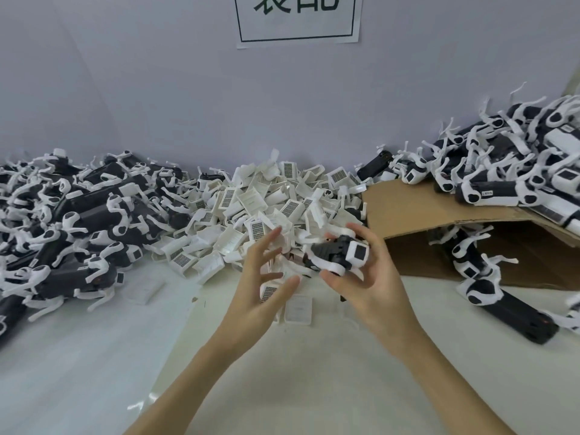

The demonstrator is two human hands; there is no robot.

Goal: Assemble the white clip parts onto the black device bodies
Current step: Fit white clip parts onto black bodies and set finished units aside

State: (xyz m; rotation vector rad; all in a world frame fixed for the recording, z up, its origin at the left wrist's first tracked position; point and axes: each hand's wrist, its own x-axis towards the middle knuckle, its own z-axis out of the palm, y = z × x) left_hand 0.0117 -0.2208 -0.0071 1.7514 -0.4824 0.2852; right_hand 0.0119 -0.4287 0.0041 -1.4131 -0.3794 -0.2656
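So the right hand (pixel 373 277) has its fingers curled around a black device body (pixel 337 255) with white bits on it, held just in front of the big heap of white clips (pixel 266 199). The left hand (pixel 263 277) is next to it, fingers spread apart and holding nothing. Left of the heap there's a pile of black bodies (pixel 62 221), right of it a cardboard box (pixel 439 208) with more stacked on top. A paper sign (pixel 298 17) hangs on the wall above.

- White counter (pixel 298 372), bare near its front edge.
- Heap of black device bodies (pixel 72 221) along the left edge.
- Pile of white clip parts (pixel 270 202) at the back middle.
- Brown cardboard box (pixel 439 211) toward the right edge, more black bodies (pixel 514 312) beside it.
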